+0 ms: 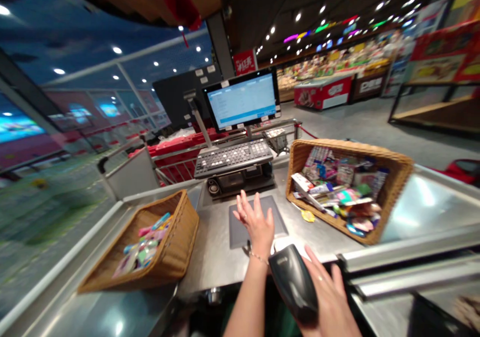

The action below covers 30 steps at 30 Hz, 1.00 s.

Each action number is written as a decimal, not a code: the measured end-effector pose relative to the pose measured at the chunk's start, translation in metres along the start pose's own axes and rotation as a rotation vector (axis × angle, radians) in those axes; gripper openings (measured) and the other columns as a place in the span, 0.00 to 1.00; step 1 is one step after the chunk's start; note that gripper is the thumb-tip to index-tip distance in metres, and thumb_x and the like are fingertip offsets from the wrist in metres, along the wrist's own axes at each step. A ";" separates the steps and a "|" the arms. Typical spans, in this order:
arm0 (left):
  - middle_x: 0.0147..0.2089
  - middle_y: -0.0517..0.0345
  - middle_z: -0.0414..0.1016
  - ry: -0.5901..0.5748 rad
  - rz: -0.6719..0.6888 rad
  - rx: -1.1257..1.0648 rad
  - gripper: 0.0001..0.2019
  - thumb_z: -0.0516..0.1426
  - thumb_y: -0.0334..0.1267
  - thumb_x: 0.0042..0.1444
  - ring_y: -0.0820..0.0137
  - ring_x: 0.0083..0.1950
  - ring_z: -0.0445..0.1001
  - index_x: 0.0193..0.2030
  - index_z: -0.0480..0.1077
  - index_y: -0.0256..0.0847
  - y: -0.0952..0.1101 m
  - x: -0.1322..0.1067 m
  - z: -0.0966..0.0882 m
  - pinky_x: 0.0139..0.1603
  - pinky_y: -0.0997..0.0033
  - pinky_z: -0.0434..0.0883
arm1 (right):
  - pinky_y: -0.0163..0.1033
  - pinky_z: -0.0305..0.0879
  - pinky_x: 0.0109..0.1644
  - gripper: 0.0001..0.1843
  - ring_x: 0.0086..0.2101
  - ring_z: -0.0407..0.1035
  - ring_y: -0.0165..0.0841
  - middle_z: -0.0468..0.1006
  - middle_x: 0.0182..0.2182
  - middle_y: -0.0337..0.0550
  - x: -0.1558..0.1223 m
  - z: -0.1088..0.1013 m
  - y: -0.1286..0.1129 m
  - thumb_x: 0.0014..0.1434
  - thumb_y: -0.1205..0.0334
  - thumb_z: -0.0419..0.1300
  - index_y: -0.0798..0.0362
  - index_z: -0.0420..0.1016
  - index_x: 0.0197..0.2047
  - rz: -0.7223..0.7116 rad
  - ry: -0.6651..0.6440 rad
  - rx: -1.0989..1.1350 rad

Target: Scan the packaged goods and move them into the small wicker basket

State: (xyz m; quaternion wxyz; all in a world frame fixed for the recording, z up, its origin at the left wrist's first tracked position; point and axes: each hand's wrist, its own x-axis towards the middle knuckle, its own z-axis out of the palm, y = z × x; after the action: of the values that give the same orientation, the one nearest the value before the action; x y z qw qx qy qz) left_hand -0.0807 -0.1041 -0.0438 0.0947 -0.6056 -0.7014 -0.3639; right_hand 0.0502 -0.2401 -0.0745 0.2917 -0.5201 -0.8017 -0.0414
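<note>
My left hand (257, 224) reaches forward over the dark grey pad (237, 227) on the metal counter, fingers spread and holding nothing. A thin bracelet circles its wrist. In the lower middle, my right hand (332, 297) grips a black handheld barcode scanner (292, 279), its head tilted toward the left wrist. Part of that grip is hidden behind the scanner. Just beyond the scanner head lies something white (288, 242), mostly covered. Ahead of the left hand stand a keyboard (236, 158) and a lit monitor (243, 99).
A wicker basket (397, 187) of packaged small goods sits on the right, with a yellow item (308, 216) beside it. On the left, another wicker basket (187, 237) holds colourful items. A shopping cart (168, 172) stands behind the counter (210, 257).
</note>
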 end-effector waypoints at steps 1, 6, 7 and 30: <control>0.72 0.42 0.47 -0.006 0.003 -0.002 0.26 0.57 0.37 0.55 0.51 0.73 0.42 0.62 0.63 0.43 0.002 -0.001 0.001 0.66 0.35 0.48 | 0.73 0.63 0.50 0.28 0.60 0.60 0.56 0.71 0.57 0.59 -0.001 0.000 0.001 0.55 0.63 0.51 0.56 0.63 0.59 0.004 0.005 -0.001; 0.72 0.42 0.47 -0.036 0.023 -0.018 0.25 0.57 0.37 0.55 0.52 0.73 0.42 0.61 0.64 0.44 0.011 -0.004 0.006 0.67 0.35 0.48 | 0.71 0.64 0.52 0.29 0.60 0.60 0.54 0.69 0.58 0.60 -0.004 0.000 0.008 0.53 0.65 0.51 0.56 0.62 0.60 0.021 0.005 -0.019; 0.72 0.43 0.47 -0.043 0.027 -0.023 0.25 0.56 0.37 0.55 0.52 0.73 0.42 0.61 0.64 0.44 0.013 -0.005 0.007 0.67 0.36 0.48 | 0.71 0.64 0.51 0.30 0.60 0.60 0.55 0.69 0.58 0.61 -0.005 0.000 0.009 0.53 0.65 0.51 0.57 0.61 0.60 0.018 0.010 -0.028; 0.73 0.40 0.45 -0.245 0.154 -0.025 0.28 0.58 0.35 0.52 0.51 0.73 0.42 0.61 0.64 0.43 0.039 -0.021 0.052 0.67 0.36 0.48 | 0.67 0.47 0.63 0.30 0.65 0.52 0.48 0.68 0.60 0.52 -0.011 0.008 0.012 0.54 0.66 0.48 0.54 0.59 0.62 0.202 0.099 0.063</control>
State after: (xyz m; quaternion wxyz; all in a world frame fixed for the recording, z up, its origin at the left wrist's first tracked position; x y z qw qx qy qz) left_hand -0.0236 -0.0877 -0.0781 0.0284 -0.6987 -0.6545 -0.2877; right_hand 0.0603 -0.2406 -0.0896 0.3497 -0.5860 -0.7308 -0.0120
